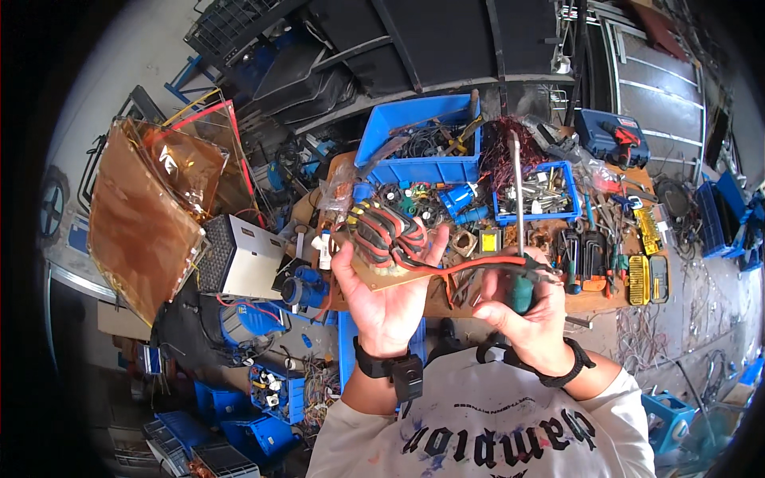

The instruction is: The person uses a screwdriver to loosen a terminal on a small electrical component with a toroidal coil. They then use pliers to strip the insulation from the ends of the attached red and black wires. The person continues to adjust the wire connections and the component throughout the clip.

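Holds in the left hand (386, 315) a coil (386, 231) of red and black wire, with some yellow at its left side, raised at the near side of the table (586, 304). Carries with it a flat light-brown board (386, 276), tilted, under the coil and against the palm. Bends the left hand like a cup, with the thumb at the left side and one fingertip at the right; cannot tell the position of the other fingers, hidden behind. Lets a red and black lead (470, 264) run from the coil to the right, across the front of a screwdriver (519, 199). Grips its green handle in the right hand (532, 323), with the fingers folded around it and the metal shaft pointing up; cannot tell about any pinch on the lead there. Has farther on the table a large blue crate (422, 170) with tools inside, a tangle of dark red wire (508, 151) to its right, and a smaller blue tray (538, 217) of metal parts. Shows at the right end a blue tool case (594, 135) with a red and black drill (627, 137), and nearer a yellow bit set (638, 279). Has to the left tilted brown sheets (143, 227) and a white box (251, 259) with dark mesh.
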Demonstrator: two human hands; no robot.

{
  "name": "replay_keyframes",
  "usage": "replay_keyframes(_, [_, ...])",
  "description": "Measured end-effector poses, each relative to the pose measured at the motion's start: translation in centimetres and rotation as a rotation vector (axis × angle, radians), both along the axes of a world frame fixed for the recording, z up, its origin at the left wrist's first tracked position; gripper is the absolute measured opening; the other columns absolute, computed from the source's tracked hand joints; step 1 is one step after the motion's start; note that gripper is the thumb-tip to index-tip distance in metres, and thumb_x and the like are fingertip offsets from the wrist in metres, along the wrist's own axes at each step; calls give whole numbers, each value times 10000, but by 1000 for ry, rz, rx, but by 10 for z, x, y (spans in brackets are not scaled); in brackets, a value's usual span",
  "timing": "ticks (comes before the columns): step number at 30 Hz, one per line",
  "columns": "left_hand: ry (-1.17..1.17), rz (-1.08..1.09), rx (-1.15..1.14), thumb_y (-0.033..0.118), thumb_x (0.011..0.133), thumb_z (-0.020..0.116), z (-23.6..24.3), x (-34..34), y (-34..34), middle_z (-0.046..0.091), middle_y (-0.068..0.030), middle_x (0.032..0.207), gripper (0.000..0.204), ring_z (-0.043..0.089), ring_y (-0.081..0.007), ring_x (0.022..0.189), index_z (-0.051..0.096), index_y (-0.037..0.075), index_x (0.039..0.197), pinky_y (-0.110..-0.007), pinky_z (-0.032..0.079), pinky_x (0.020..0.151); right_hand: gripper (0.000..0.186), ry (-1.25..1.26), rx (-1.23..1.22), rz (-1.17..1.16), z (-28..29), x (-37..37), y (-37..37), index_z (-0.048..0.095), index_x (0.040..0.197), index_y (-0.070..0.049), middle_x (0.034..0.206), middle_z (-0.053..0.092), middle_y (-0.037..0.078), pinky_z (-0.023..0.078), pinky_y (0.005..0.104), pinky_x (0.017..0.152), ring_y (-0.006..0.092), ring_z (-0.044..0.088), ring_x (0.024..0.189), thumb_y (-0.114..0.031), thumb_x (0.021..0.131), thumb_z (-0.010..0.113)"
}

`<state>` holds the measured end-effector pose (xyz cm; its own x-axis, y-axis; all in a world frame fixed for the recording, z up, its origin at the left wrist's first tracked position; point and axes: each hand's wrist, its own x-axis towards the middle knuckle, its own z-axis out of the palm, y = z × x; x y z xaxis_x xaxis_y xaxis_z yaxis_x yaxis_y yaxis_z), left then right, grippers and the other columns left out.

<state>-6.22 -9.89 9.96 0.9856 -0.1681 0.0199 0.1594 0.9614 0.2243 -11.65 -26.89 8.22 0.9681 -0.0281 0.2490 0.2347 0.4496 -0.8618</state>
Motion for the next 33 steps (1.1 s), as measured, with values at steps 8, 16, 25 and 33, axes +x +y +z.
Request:
replay_keyframes(8, [53,9,90,405,887,601,0,-8,-7,627,-86,1177,429,534,-313,1161,604,111,1199,-541,347,1086,348,11,-26,-99,23,6,4,662,1032,-10,998,639,46,487,257,749,118,592,869,-84,740,838])
replay_keyframes(16, [-5,-21,12,429,885,595,0,-14,-12,570,-105,1263,503,498,-329,1200,552,121,1280,-534,346,1077,351,-33,-101,-141,26,8,1,594,1080,14,1010,662,109,535,331,840,192,646,956,12,779,775])
replay_keyframes(25, [-104,-95,76,466,891,557,-1,-14,-16,548,-129,1295,540,486,-334,1216,532,122,1308,-535,351,1065,202,-124,-118,-285,27,10,8,662,895,14,952,656,75,523,282,767,139,629,857,-5,755,806])
replay_keyframes(33, [29,-61,6,447,881,583,-3,-18,-15,529,-141,1332,553,476,-339,1232,525,129,1330,-540,349,1067,210,-56,-90,-244,23,-1,4,648,903,-4,894,671,56,510,261,714,110,627,802,-39,770,806])
